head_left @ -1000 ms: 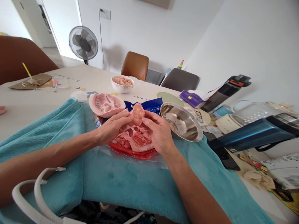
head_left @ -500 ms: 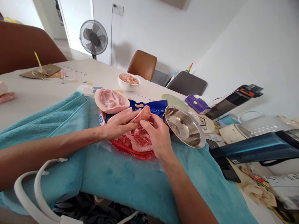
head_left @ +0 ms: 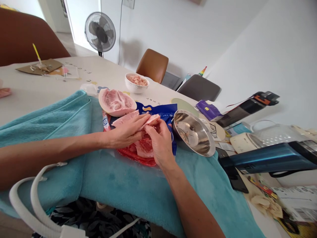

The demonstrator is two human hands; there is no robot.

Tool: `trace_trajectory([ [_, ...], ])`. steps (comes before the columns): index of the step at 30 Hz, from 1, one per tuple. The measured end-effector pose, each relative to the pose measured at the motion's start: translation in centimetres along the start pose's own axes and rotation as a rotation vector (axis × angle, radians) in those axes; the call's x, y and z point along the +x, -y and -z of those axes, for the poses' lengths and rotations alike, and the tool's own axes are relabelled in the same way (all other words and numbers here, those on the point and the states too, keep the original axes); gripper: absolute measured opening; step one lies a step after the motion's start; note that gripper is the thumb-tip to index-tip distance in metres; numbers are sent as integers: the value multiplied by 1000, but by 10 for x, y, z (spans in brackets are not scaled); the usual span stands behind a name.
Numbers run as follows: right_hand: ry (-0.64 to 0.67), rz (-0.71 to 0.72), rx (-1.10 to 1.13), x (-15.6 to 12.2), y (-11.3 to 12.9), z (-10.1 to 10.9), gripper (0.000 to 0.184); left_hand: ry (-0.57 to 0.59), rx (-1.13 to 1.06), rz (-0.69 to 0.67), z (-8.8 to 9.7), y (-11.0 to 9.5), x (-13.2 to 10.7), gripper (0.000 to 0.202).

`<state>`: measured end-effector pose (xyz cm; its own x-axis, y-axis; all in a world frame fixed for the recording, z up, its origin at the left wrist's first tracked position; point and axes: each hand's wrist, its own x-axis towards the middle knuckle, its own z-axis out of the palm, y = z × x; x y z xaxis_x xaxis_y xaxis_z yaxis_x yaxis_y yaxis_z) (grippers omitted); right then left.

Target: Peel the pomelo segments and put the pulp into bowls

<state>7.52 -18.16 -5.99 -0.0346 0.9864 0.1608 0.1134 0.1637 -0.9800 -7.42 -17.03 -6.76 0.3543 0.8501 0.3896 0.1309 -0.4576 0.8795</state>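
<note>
Between my hands is a pomelo segment (head_left: 153, 119) with pale pink membrane, over a heap of red peelings (head_left: 143, 148). My left hand (head_left: 125, 132) is closed on the segment from the left, fingers together and pointing right. My right hand (head_left: 160, 140) pinches the segment's right side with thumb and fingertips. Part of the segment is hidden by my fingers. Just behind my left hand lies a piece of pale pomelo rind (head_left: 125, 119). A hollowed half pomelo rind (head_left: 117, 102) sits beyond it. Under the heap is a blue and red plastic bag (head_left: 160, 108).
A white bowl of pomelo flesh (head_left: 136, 82) stands farther back. To the right, a steel bowl (head_left: 194, 132) leans tilted. A teal towel (head_left: 123, 185) covers the table's front. On the right are a blue bottle (head_left: 272, 157), a dark phone (head_left: 234, 175) and a purple pack (head_left: 209, 109).
Both hands have shifted slightly left and down in view with the segment. The segment is turned, its orange-red flesh now less visible and its pale membrane edge showing.
</note>
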Motion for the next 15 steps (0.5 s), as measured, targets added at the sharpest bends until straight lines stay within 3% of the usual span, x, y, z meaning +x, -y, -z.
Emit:
trace_trajectory([
  [5,-79,53,-77,-3,3,-10,11,121,443,-177,-1,8,-2,50],
  [8,-108,54,-140,-2,5,-14,12,95,622,-261,-2,15,-4,50],
  [11,-120,67,-180,2,7,-16,7,46,689,-303,-3,17,-4,50],
  [15,-123,107,-243,7,9,-15,5,64,664,-279,0,10,-1,50],
])
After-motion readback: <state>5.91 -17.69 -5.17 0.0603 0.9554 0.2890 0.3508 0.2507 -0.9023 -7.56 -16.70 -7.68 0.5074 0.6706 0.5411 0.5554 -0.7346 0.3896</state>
